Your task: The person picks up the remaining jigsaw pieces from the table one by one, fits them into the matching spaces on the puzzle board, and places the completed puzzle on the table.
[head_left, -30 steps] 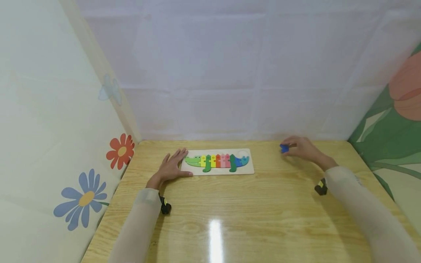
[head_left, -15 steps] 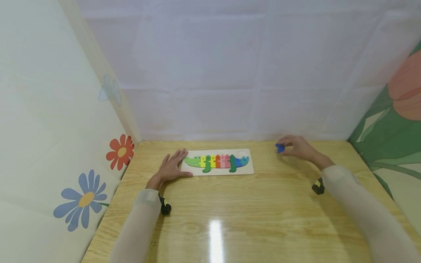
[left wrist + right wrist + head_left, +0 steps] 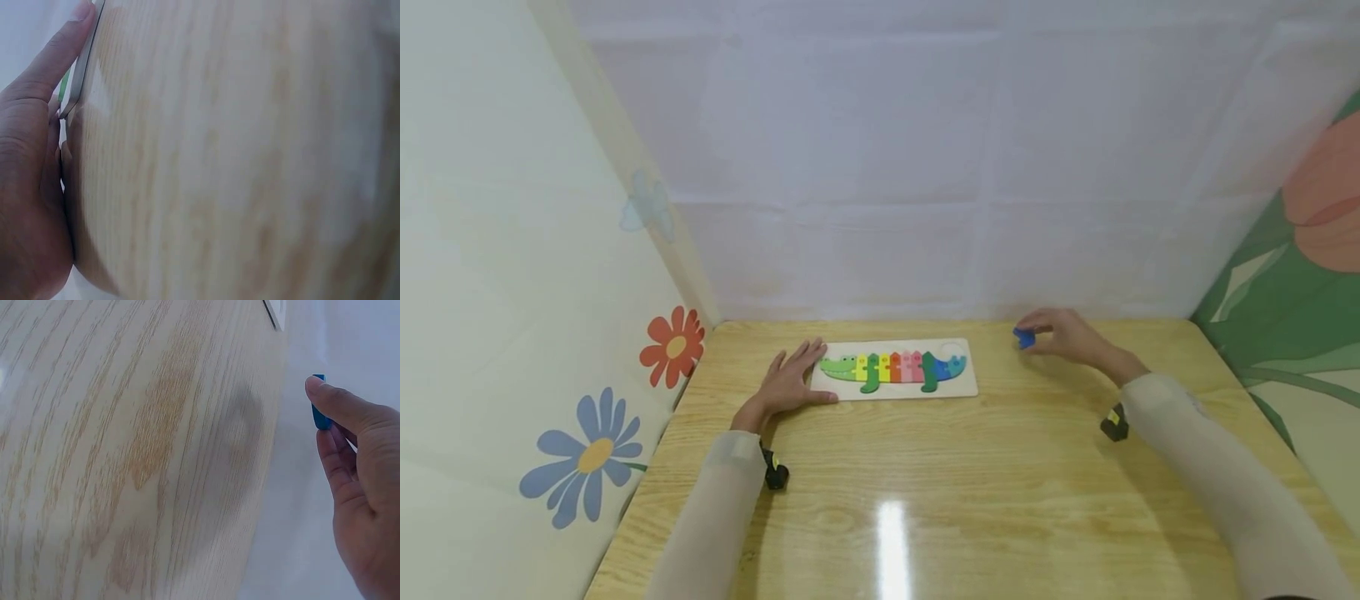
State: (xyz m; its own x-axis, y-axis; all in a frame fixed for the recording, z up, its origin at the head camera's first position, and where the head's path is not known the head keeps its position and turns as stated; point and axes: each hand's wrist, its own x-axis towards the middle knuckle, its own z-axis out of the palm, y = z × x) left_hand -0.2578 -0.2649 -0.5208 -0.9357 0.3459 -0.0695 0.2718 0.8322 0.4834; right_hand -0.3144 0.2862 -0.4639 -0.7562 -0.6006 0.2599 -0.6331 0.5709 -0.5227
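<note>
A crocodile puzzle board (image 3: 895, 393) lies flat near the table's far edge, filled with a row of coloured pieces from a green head to a blue tail. A round outline shows at its upper right corner. My left hand (image 3: 786, 385) rests at the board's left end, fingers spread, thumb along the near edge; the left wrist view shows the thumb (image 3: 53, 53) against the board's side. My right hand (image 3: 1067, 335) pinches a small blue puzzle piece (image 3: 1024, 337) to the right of the board, above the table. In the right wrist view the blue piece sits between thumb and fingertips.
The wooden table (image 3: 970, 483) carries a bright light reflection near its front. A white cloth wall (image 3: 880, 167) rises behind the far edge. Flower-printed walls (image 3: 512, 292) stand at both sides. Each wrist wears a small black device (image 3: 1114, 423).
My right hand has moved left toward the board, carrying the blue puzzle piece. The left hand and the board stay in place.
</note>
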